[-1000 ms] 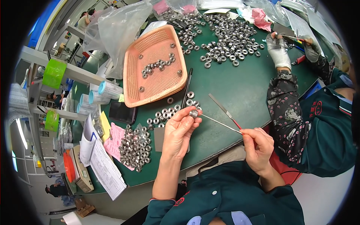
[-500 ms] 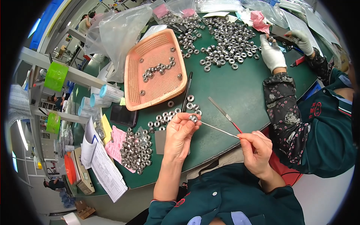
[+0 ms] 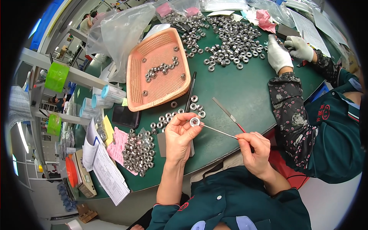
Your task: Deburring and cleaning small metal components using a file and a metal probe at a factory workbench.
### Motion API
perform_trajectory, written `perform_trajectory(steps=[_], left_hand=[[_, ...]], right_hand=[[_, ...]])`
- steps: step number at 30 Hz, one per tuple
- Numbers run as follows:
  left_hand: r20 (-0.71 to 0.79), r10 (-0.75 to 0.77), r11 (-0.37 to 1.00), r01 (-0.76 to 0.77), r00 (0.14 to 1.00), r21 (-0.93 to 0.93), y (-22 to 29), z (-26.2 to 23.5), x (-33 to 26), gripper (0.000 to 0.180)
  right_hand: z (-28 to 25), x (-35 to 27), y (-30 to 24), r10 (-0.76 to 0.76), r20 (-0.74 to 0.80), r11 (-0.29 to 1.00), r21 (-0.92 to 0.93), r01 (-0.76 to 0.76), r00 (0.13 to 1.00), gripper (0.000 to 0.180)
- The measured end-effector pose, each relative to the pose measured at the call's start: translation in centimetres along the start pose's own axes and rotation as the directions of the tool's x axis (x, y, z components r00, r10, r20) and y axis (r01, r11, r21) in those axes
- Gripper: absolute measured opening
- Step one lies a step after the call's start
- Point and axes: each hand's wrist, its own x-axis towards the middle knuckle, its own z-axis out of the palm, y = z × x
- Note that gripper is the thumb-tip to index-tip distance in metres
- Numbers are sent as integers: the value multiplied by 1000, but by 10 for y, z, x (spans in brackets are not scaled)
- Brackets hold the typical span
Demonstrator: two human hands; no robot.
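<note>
Silver-grey, the metal ring point(image 3: 194, 122) sits between the fingertips and thumb of the left hand point(image 3: 178, 134), raised over the near side of the table, and it has just turned from a more edge-on pose so that its round face and open bore now show; this seems to put another side of it up for work. The right hand point(image 3: 256, 153) has come nearer, its thumb and forefinger pinched on a thin rod point(image 3: 219, 130), other fingers loosely curled; the rod's far end meets the ring's right side, though whether it enters the bore I cannot tell. A red-handled flat file point(image 3: 224, 109) lies just beyond. Loose rings point(image 3: 168, 119) lie beside the left hand, the peach basket point(image 3: 163, 85) stays put farther off, and a co-worker's gloved hands point(image 3: 279, 55) have drawn together
</note>
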Motion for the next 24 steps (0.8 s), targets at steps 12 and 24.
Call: perform_trajectory(steps=[12,24], left_hand=[[44,-38,997,41,998,-62,-1,-10,-1,31],[38,-19,1000,20,999,-22,3,-9,-1,33]], right_hand=[[-12,5,-6,-55,86,998,-30,58,995,6],[-15,4,-7,0,16,1000,1,0,1000,6]])
